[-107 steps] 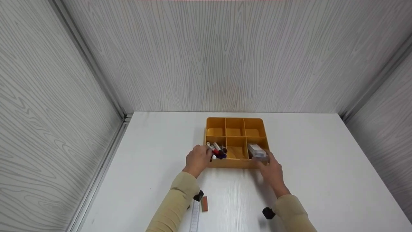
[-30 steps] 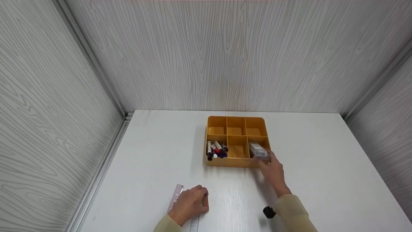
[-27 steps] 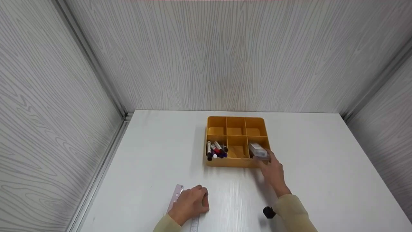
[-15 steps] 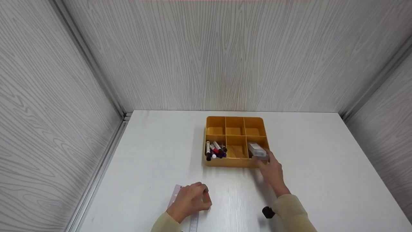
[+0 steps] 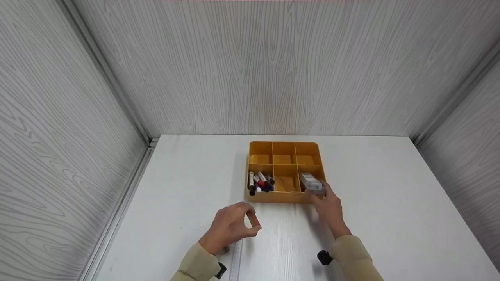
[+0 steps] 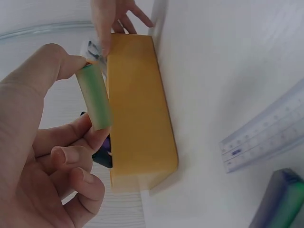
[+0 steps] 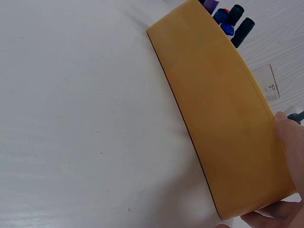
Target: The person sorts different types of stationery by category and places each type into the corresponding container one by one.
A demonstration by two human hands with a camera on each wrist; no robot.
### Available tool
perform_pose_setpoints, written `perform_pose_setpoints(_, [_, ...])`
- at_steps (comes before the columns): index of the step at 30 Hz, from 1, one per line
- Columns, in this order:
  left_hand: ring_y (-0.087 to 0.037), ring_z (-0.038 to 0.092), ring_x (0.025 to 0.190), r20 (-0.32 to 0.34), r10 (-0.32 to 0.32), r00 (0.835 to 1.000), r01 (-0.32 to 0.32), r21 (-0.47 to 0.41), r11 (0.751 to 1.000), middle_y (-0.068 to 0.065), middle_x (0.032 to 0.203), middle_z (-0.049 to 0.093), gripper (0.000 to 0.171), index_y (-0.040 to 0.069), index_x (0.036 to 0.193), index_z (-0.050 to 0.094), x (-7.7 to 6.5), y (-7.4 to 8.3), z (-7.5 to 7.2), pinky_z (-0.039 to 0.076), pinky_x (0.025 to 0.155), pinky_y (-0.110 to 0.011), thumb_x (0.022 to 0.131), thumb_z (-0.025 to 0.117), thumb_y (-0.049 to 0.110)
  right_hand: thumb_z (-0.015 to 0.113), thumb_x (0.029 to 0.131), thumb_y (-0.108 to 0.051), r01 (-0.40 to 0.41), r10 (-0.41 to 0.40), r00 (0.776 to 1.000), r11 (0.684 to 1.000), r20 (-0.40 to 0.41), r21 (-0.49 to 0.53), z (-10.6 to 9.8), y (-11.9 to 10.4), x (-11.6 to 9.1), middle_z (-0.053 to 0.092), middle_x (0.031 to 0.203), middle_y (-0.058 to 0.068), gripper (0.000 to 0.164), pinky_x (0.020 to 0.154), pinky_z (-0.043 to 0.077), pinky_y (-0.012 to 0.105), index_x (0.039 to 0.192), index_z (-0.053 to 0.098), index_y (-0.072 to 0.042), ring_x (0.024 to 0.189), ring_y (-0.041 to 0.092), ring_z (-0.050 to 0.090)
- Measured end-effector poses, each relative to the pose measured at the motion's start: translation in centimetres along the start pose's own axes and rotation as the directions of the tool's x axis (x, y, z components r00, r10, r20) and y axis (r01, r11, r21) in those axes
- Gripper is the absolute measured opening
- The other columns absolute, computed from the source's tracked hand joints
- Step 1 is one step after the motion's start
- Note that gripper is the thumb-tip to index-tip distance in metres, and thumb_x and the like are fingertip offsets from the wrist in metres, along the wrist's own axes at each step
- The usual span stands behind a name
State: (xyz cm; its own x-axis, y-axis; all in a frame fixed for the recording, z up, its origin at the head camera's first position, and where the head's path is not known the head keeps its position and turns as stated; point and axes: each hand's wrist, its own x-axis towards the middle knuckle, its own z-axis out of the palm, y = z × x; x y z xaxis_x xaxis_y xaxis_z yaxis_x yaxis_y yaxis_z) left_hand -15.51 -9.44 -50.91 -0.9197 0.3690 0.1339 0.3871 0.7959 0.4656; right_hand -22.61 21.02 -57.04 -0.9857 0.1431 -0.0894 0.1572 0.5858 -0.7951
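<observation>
In the head view my left hand (image 5: 230,224) is raised over the table in front of the tray. Between thumb and fingertips it pinches a small green-and-orange eraser (image 6: 95,97), a short block held by its two ends. My right hand (image 5: 330,207) grips the front right corner of the yellow six-compartment tray (image 5: 283,198), its thumb near the front rim. Several markers (image 5: 261,182) lie in the front left compartment, caps poking over the front wall. Clear plastic boxes (image 5: 311,182) sit in the front right compartment, partly hidden by my right hand.
A clear ruler (image 5: 236,259) lies on the table near my left sleeve. Close by is a dark blue-and-green block (image 6: 280,202). The end of another clear scale (image 7: 267,83) shows above the tray's front wall. Grey wood-grain panels (image 5: 269,70) enclose the table.
My left hand let go of a marker in the tray, came back to the table and took hold of the eraser. It has since lifted it toward the tray. My right hand stays put.
</observation>
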Motion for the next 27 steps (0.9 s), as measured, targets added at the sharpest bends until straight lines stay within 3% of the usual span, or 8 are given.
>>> perform_pose_setpoints(5, [-0.004, 0.052, 0.068, -0.104, 0.001, 0.995, -0.001, 0.001, 1.000, 0.012, 0.078, 0.058, 0.021, 0.026, 0.080, 0.060, 1.1, 0.0, -1.2, 0.044, 0.060, -0.023, 0.072, 0.065, 0.045, 0.052, 0.074, -0.066, 0.025, -0.025, 1.000, 1.000, -0.012, 0.010, 0.0, 0.0, 0.0, 0.038, 0.139, 0.014, 0.080, 0.097, 0.035, 0.050, 0.137, 0.029, -0.024, 0.126, 0.033, 0.037])
perform_pose_setpoints(10, [-0.007, 0.053, 0.070, -0.174, -0.015, 0.985, 0.016, 0.002, 1.000, 0.008, 0.082, 0.060, 0.031, 0.021, 0.089, 0.059, 2.5, -0.1, -2.1, 0.048, 0.066, -0.025, 0.073, 0.066, 0.046, 0.053, 0.073, -0.066, 0.030, -0.030, 0.999, 0.999, -0.018, 0.020, 0.0, 0.0, 0.0, 0.038, 0.139, 0.015, 0.080, 0.097, 0.034, 0.050, 0.137, 0.030, -0.023, 0.126, 0.033, 0.037])
perform_pose_setpoints(20, [-0.007, 0.050, 0.070, -0.171, -0.060, 0.983, 0.053, -0.050, 0.997, 0.011, 0.079, 0.057, 0.025, 0.022, 0.084, 0.058, 6.2, -0.4, -3.4, 0.045, 0.064, -0.026, 0.074, 0.065, 0.045, 0.053, 0.074, -0.066, 0.010, -0.010, 1.000, 1.000, -0.009, 0.007, -0.1, -0.1, -0.1, 0.037, 0.140, 0.013, 0.080, 0.098, 0.033, 0.050, 0.137, 0.029, -0.025, 0.128, 0.032, 0.035])
perform_pose_setpoints(27, [-0.009, 0.050, 0.069, -0.136, -0.152, 0.979, 0.142, -0.076, 0.987, 0.010, 0.079, 0.055, 0.034, 0.019, 0.087, 0.059, 8.8, -0.6, -3.5, 0.044, 0.062, -0.025, 0.074, 0.062, 0.050, 0.054, 0.074, -0.065, 0.010, -0.010, 1.000, 1.000, -0.011, 0.006, -0.1, -0.1, 0.0, 0.037, 0.140, 0.014, 0.079, 0.099, 0.033, 0.049, 0.137, 0.030, -0.023, 0.128, 0.032, 0.035])
